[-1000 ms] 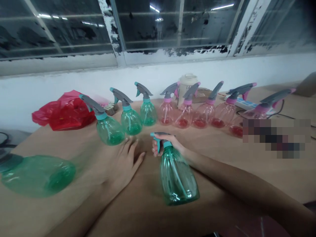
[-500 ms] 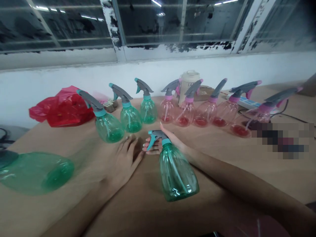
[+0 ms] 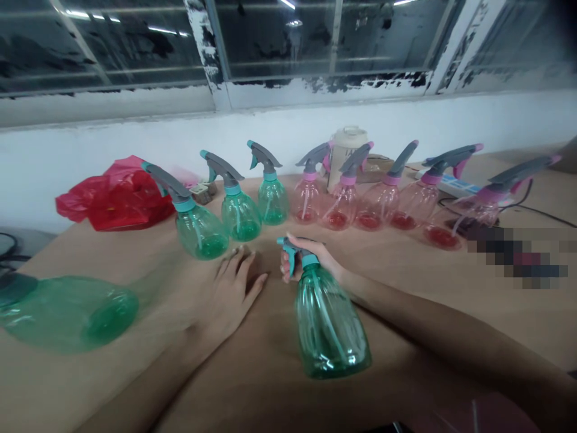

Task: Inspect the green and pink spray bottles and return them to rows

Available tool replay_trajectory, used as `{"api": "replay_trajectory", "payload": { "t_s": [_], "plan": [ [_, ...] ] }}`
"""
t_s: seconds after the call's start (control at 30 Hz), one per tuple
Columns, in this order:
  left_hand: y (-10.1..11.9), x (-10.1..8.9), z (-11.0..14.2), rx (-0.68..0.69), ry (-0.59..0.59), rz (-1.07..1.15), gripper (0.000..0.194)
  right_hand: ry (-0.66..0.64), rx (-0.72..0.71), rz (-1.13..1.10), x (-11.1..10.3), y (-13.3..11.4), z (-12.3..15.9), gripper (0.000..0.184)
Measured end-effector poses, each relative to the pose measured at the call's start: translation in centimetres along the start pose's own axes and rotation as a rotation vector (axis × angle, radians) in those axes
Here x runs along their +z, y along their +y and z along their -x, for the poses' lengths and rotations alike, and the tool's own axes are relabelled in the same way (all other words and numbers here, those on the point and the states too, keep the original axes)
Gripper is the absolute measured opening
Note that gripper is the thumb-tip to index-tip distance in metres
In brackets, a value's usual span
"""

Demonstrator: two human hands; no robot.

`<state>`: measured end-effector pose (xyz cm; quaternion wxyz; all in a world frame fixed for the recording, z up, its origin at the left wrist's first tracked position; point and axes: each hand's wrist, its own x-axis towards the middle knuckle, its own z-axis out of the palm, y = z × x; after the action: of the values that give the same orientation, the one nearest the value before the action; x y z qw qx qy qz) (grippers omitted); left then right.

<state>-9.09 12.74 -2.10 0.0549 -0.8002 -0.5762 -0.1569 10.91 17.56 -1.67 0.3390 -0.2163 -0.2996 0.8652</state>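
My right hand [image 3: 311, 258] is wrapped round the grey and teal trigger head of a green spray bottle [image 3: 331, 328] that stands on the brown table [image 3: 451, 288] in front of me. My left hand [image 3: 232, 291] lies flat on the table just left of it, fingers stretched out, holding nothing. Behind the hands stand three more green spray bottles [image 3: 238, 213] in a row. To their right runs a row of several pink spray bottles [image 3: 367, 204].
A green bottle body without a head [image 3: 67, 313] lies on its side at the left. A red plastic bag [image 3: 117, 198] sits at the back left against the white wall. A beige jar [image 3: 345, 150] and a power strip with cables [image 3: 451, 186] are behind the pink bottles.
My right hand's fingers opened briefly off the trigger head, then closed round it again. The bottle shifted slightly. My left hand stayed flat in place.
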Motion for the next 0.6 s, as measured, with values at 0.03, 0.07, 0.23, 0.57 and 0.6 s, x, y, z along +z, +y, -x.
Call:
{"api": "replay_trajectory", "payload": {
  "t_s": [0.03, 0.07, 0.23, 0.57, 0.6],
  "plan": [
    [0.04, -0.05, -0.01, 0.001, -0.004, -0.008, 0.049, 0.013, -0.013, 0.025, 0.16, 0.12, 0.17, 0.029],
    [0.08, -0.09, -0.01, -0.001, -0.006, -0.014, 0.049, 0.015, -0.021, 0.03, 0.3, 0.24, 0.31, 0.027],
    [0.07, -0.08, 0.03, 0.01, -0.001, -0.013, 0.047, -0.101, 0.037, -0.082, 0.19, 0.3, 0.2, 0.035],
    [-0.15, -0.06, 0.02, 0.016, -0.009, -0.001, 0.047, -0.089, 0.087, -0.165, -0.24, -0.09, -0.12, 0.051],
    [-0.16, -0.07, 0.01, 0.018, -0.01, -0.001, 0.047, -0.089, 0.084, -0.173, -0.21, -0.09, -0.09, 0.051]
  ]
}}
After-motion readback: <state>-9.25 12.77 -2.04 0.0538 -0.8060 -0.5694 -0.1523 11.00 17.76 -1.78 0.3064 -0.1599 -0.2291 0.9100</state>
